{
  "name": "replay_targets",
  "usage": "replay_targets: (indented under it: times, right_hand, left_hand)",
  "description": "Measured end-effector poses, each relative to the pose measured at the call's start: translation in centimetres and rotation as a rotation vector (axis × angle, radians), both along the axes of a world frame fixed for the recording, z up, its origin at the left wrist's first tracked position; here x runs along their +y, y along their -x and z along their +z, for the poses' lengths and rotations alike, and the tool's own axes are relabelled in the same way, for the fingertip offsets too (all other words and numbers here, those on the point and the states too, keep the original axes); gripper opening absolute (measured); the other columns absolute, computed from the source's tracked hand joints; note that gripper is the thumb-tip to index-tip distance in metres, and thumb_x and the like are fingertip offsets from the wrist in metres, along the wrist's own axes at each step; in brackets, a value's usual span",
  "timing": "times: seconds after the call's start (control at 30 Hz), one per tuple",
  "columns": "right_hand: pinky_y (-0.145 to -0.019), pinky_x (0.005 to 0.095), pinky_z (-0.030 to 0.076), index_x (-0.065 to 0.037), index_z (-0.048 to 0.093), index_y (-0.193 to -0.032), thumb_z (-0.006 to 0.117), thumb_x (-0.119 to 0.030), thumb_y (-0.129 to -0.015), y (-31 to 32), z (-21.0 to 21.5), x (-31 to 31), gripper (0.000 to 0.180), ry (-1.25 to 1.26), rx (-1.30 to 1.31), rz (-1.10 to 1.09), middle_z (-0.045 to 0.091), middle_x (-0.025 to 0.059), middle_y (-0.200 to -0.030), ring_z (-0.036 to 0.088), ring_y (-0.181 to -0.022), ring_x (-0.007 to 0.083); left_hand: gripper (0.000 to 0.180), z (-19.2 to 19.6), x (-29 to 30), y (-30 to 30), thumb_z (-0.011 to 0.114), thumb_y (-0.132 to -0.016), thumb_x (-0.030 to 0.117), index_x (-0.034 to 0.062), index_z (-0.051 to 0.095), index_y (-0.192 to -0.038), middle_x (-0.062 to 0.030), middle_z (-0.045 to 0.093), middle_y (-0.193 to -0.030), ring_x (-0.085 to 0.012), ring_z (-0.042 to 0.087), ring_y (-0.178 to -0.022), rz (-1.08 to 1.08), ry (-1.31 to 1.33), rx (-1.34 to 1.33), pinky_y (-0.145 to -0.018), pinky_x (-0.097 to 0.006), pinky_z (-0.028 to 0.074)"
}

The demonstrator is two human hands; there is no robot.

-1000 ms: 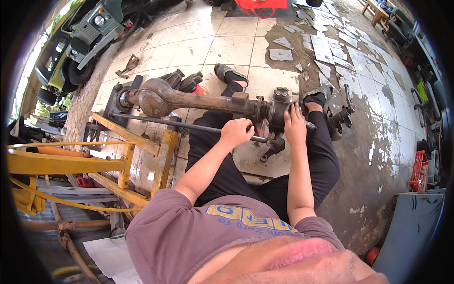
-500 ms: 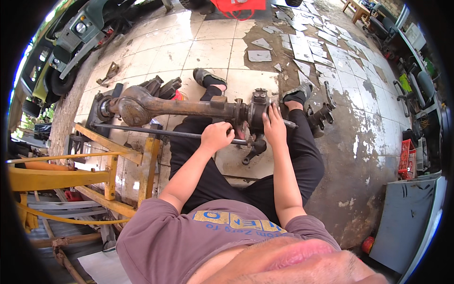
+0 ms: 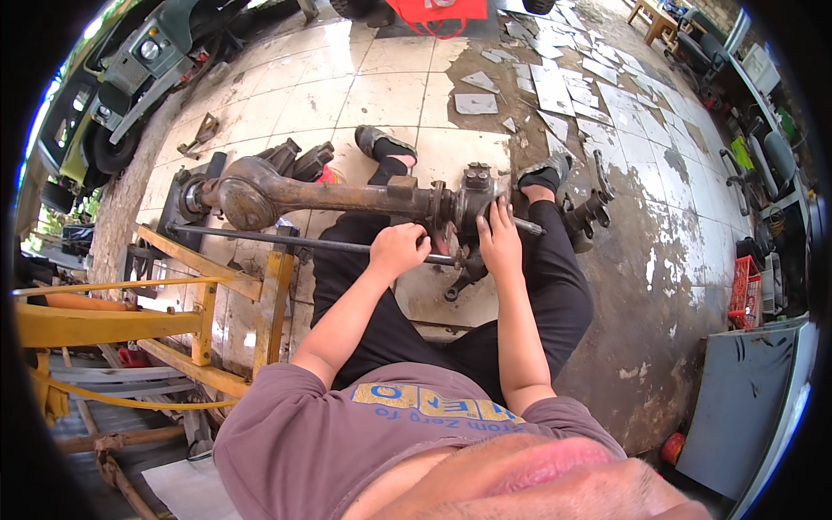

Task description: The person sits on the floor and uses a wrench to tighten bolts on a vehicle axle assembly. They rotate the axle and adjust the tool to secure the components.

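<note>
Two bare hands are at work on one long, rusty axle housing (image 3: 347, 198), which lies crosswise beyond the seated person's knees and hides part of the left shin. The left hand (image 3: 399, 250) is curled closed around one dark rod (image 3: 303, 241) on the near side of the housing, covering a stretch of it; the right hand (image 3: 500, 236), fingers extended and close together, lies on the housing's right end, hiding some of that metal. One yellow frame (image 3: 113, 325) takes up the near left, and one grey cabinet (image 3: 741, 399) the near right. The floor (image 3: 373, 100) is pale tile, giving way to worn, bare patches. Farther out are one red crate (image 3: 743, 295) at right, many broken tile pieces (image 3: 551, 87), one vehicle (image 3: 130, 76) at upper left, and one red bag (image 3: 433, 10) at the far edge.
</note>
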State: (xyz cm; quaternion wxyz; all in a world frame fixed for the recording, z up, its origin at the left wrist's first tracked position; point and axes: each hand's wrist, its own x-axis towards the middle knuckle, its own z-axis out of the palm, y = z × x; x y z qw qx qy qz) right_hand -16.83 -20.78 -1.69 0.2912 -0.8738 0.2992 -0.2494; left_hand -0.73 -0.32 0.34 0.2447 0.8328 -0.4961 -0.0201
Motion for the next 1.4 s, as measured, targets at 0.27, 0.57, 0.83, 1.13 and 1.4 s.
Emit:
replay_targets:
  times: [0.27, 0.57, 0.83, 1.13, 1.4]
  right_hand:
    - [-0.127, 0.0450, 0.040, 0.005, 0.055, -0.156, 0.056, -0.041, -0.114, 0.6, 0.8, -0.3, 0.063, -0.118, -0.045, 0.022, 0.045, 0.0219, -0.172, 0.042, -0.158, 0.0419]
    - [-0.123, 0.0480, 0.044, 0.005, 0.058, -0.154, 0.060, -0.042, -0.111, 0.3, 0.0, -0.4, 0.063, -0.012, -0.041, 0.006, 0.047, 0.0237, -0.169, 0.047, -0.155, 0.0420]
    - [-0.123, 0.0484, 0.044, 0.008, 0.059, -0.151, 0.059, -0.040, -0.112, -0.6, 0.8, -1.5, 0.062, -0.021, -0.056, -0.018, 0.049, 0.0260, -0.167, 0.047, -0.154, 0.0444]
    - [-0.122, 0.0484, 0.045, 0.007, 0.060, -0.151, 0.059, -0.039, -0.112, -1.1, 0.4, -1.6, 0.060, -0.007, -0.052, -0.003, 0.050, 0.0264, -0.166, 0.048, -0.153, 0.0460]
    - [-0.127, 0.0497, 0.040, 0.008, 0.054, -0.155, 0.059, -0.040, -0.112, -1.6, 0.2, -2.0, 0.064, -0.034, -0.071, 0.012, 0.047, 0.0276, -0.168, 0.042, -0.157, 0.0466]
  left_hand:
    - [0.020, 0.1, 0.2, -0.3, 0.073, -0.094, 0.029, 0.0103, 0.078, -0.094, -0.0101, 0.076, -0.091, -0.0353, 0.075, -0.086, 0.011, -0.018, 0.002, -0.077, -0.048, 0.061]
    - [0.020, 0.0, -0.2, -0.5, 0.071, -0.094, 0.030, 0.0101, 0.077, -0.094, -0.0108, 0.076, -0.091, -0.0357, 0.075, -0.085, 0.009, -0.013, -0.006, -0.077, -0.049, 0.060]
    - [0.019, -0.3, 0.0, -0.2, 0.073, -0.094, 0.029, 0.0105, 0.078, -0.095, -0.0106, 0.076, -0.091, -0.0358, 0.075, -0.086, -0.005, -0.019, 0.004, -0.077, -0.048, 0.060]
    - [0.019, 0.4, 0.0, -0.8, 0.073, -0.093, 0.029, 0.0101, 0.077, -0.093, -0.0108, 0.075, -0.090, -0.0358, 0.075, -0.085, -0.003, -0.017, -0.008, -0.077, -0.049, 0.060]
    - [0.020, 0.1, -0.1, -0.4, 0.073, -0.093, 0.029, 0.0097, 0.078, -0.093, -0.0111, 0.076, -0.091, -0.0365, 0.075, -0.085, -0.001, -0.007, 0.019, -0.076, -0.048, 0.060]
